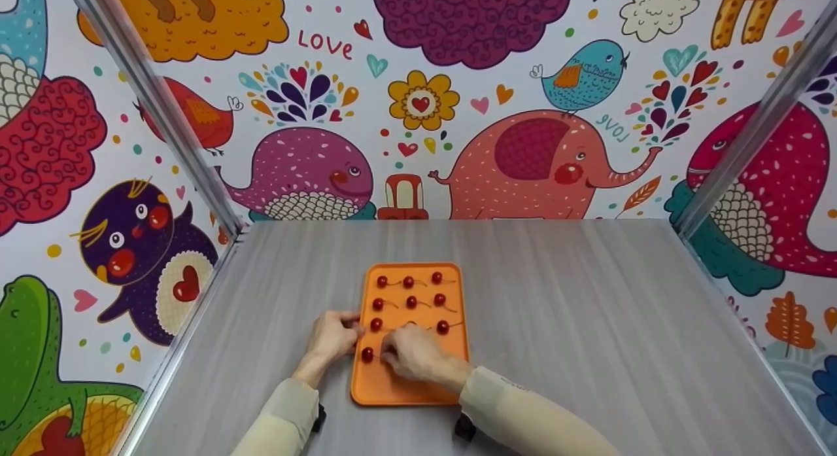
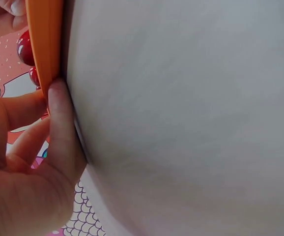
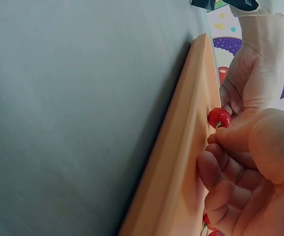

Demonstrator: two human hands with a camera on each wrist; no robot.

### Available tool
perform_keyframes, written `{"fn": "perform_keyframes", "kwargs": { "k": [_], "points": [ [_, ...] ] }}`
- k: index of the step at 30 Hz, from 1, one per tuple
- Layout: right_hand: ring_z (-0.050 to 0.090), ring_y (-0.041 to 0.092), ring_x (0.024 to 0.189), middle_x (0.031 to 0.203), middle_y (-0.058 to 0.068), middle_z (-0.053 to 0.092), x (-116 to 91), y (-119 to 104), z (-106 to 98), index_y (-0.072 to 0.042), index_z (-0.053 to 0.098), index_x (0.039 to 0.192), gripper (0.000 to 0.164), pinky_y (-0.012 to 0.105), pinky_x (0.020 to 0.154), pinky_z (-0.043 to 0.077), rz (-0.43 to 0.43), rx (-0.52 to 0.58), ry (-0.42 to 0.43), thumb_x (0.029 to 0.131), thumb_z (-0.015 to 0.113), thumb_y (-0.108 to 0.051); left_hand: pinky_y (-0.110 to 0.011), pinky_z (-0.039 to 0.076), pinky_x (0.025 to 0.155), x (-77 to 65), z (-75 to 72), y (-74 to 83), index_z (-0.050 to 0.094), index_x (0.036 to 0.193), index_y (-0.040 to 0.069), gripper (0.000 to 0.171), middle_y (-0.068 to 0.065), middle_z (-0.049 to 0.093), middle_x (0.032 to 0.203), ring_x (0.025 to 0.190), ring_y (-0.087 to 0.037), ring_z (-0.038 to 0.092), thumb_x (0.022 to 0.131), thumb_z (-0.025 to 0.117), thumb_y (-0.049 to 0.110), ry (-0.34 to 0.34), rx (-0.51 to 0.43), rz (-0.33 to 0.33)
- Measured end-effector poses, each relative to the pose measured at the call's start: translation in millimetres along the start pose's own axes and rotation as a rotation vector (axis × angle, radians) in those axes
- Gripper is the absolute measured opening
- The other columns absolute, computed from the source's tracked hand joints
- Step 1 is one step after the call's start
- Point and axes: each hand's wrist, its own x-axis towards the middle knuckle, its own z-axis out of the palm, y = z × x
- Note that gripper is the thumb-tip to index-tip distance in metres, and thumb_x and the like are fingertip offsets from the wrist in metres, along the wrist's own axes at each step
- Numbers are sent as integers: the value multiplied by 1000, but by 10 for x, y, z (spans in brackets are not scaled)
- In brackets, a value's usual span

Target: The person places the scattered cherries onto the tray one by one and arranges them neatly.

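Observation:
An orange tray lies on the table, bearing several red cherries with thin stems, set out in rows. My left hand holds the tray's left edge, its fingers and thumb at the rim in the left wrist view. Over the front half of the tray, my right hand pinches the stem of the front-left cherry between thumb and finger. That cherry sits against the tray surface. Behind the right hand, one cherry of the row beyond is mostly hidden, while another cherry shows to its right.
The grey wood-grain table extends to both sides of the tray. Printed cartoon panels stand behind and at the sides, with metal posts at the corners. A black wrist piece shows under the right sleeve.

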Motion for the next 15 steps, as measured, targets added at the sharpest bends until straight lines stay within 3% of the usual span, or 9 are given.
{"fn": "perform_keyframes", "kwargs": {
  "k": [8,15],
  "points": [
    [60,-1,78,95,-6,83,17,53,-74,-18,85,101,11,17,72,51,-10,87,0,107,77,-22,-30,68,66,23,-33,19,80,135,-1,38,-11,77,102,80,-14,73,98,76,1,7,-1,3],
    [60,0,79,96,-8,82,0,73,-56,-20,85,102,11,19,74,53,30,55,-15,108,77,-24,-29,67,68,15,-2,-8,80,135,-1,38,-10,78,101,81,-13,71,98,75,1,-2,18,0]
  ]
}}
